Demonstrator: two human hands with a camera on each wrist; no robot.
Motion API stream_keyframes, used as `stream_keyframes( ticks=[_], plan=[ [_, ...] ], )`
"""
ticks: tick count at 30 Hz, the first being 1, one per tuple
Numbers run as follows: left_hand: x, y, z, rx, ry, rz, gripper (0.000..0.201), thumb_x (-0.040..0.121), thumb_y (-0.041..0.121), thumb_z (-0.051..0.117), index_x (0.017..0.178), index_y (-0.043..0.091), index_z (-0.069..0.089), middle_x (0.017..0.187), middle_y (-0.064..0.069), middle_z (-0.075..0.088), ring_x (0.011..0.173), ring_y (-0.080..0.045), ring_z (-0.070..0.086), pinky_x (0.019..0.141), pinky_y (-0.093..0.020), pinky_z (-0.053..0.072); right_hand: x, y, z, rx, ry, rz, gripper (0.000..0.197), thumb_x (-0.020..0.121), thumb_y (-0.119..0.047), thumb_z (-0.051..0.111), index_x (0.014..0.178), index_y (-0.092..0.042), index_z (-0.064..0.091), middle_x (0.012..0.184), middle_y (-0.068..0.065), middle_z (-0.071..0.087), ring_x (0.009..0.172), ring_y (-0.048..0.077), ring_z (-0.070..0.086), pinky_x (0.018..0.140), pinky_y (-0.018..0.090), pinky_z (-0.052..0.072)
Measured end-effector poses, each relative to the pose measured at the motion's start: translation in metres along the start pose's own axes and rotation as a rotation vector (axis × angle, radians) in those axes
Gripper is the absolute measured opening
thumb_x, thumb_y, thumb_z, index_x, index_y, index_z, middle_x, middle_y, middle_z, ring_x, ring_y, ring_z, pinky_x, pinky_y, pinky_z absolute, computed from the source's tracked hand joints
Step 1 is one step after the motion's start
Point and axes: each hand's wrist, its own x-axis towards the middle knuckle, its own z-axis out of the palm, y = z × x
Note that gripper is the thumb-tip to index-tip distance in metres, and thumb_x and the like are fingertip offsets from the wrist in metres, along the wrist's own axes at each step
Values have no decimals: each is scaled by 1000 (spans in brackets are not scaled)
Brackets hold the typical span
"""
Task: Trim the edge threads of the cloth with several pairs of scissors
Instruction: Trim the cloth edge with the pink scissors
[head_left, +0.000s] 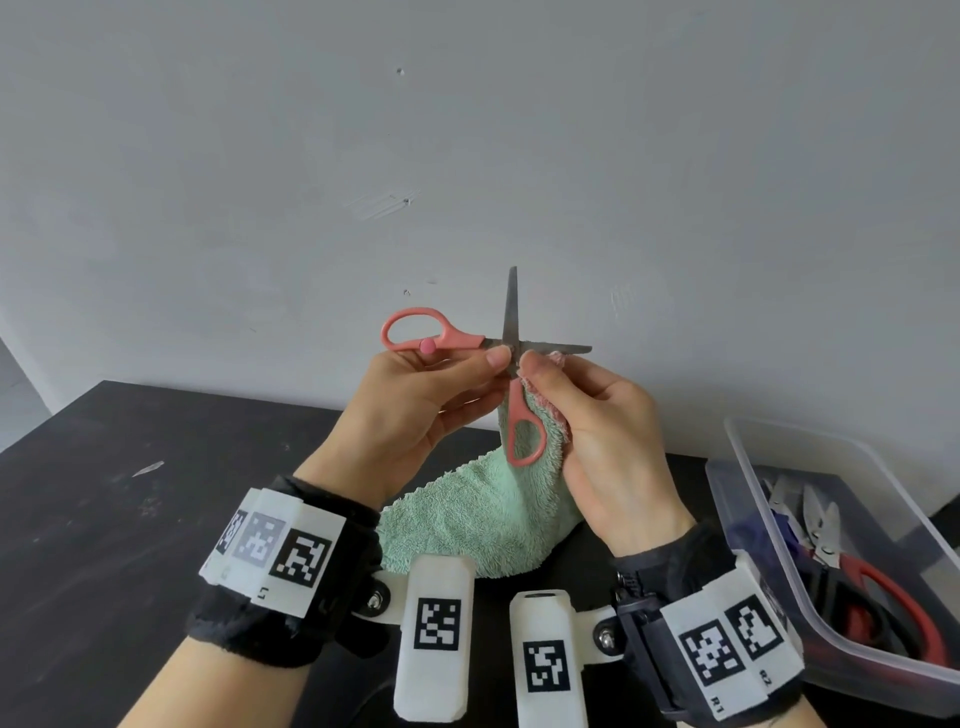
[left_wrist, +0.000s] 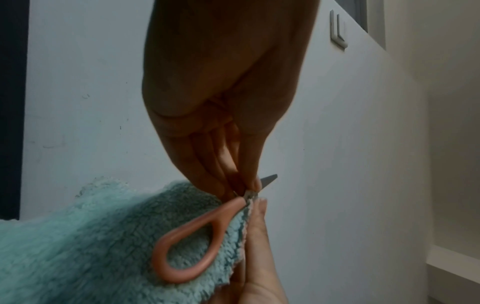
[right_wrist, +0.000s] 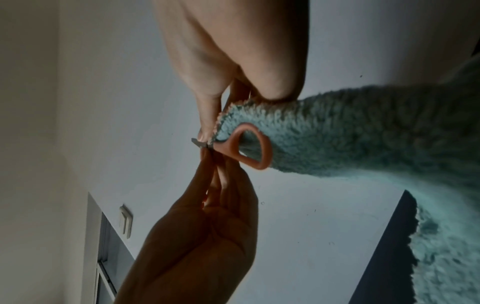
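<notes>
Pink-handled scissors (head_left: 511, 348) are held up in front of the wall, spread wide, with one blade pointing up and the other to the right. My left hand (head_left: 493, 364) pinches them just left of the pivot, thumb on top. My right hand (head_left: 540, 369) grips a bunched edge of the green terry cloth (head_left: 483, 514), its fingertips right at the pivot. The cloth hangs down to the black table (head_left: 130, 519). The lower handle loop (left_wrist: 223, 207) lies against the cloth (left_wrist: 91, 246). In the right wrist view that loop (right_wrist: 235, 142) sits on the cloth (right_wrist: 363, 133).
A clear plastic box (head_left: 769, 519) stands at the table's right edge and holds several more scissors, one pair with red handles (head_left: 883, 597). A grey wall rises right behind the table. A small pale scrap (head_left: 148, 467) lies on the left of the table.
</notes>
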Motion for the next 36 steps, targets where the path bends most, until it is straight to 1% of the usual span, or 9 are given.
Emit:
stream_keyframes(
  ticks=[3,7,13,17,21,24,26,31,36],
  plan=[
    [-2,1,-1,25,-12,15,14,66,12,67,79,6,69,73,-2,73,67,-8,69,66,-20,56,1,1,-1,-51,11,-19,23,62,-22,76,79,-6,75,80,11,73,77,18,69,74,27,55],
    [1,4,-5,-6,44,33,18,66,14,67,82,5,67,76,-3,70,67,-9,68,65,-20,55,0,0,-1,-112,-48,7,23,66,-21,75,85,-8,76,91,12,74,90,23,70,87,33,53],
    [4,5,-9,-84,115,34,10,65,13,69,75,9,71,79,-4,72,72,-14,69,69,-22,56,5,-1,-4,103,52,97,19,73,-16,70,87,-5,74,88,12,73,80,19,70,77,28,57],
    [3,2,-5,-63,134,18,6,63,15,71,68,13,75,78,-4,71,71,-13,69,69,-22,57,4,-5,-4,222,33,143,22,80,-19,64,91,-2,71,94,16,73,84,25,71,81,33,58],
    [3,2,-5,-98,135,6,13,63,15,71,74,10,74,80,-5,72,76,-14,68,70,-21,57,6,-4,-5,298,54,144,45,77,-24,66,111,5,64,113,21,67,107,32,65,97,43,50],
    [2,1,-1,-92,105,-13,19,64,14,69,81,6,71,79,-4,73,72,-11,69,69,-20,57,4,-4,-2,353,0,186,49,76,-23,65,114,7,61,108,21,68,92,29,70,82,36,58],
    [1,0,2,-76,97,-22,17,63,14,69,79,7,71,77,-4,73,69,-10,69,66,-19,56,4,-4,-2,347,-20,195,52,74,-22,66,117,7,59,108,21,67,89,26,69,85,35,57],
    [1,-3,4,-48,114,-18,17,63,15,71,78,8,72,75,-5,73,66,-10,69,65,-19,56,6,-1,-3,223,-7,161,19,68,-15,70,85,-7,71,86,11,72,77,20,70,84,33,57],
    [-1,-2,5,19,105,5,3,65,13,70,68,11,71,65,1,70,57,-6,66,61,-17,55,6,2,-7,84,-3,108,14,72,-11,70,85,-7,71,80,8,72,72,17,69,72,27,58]
  ],
)
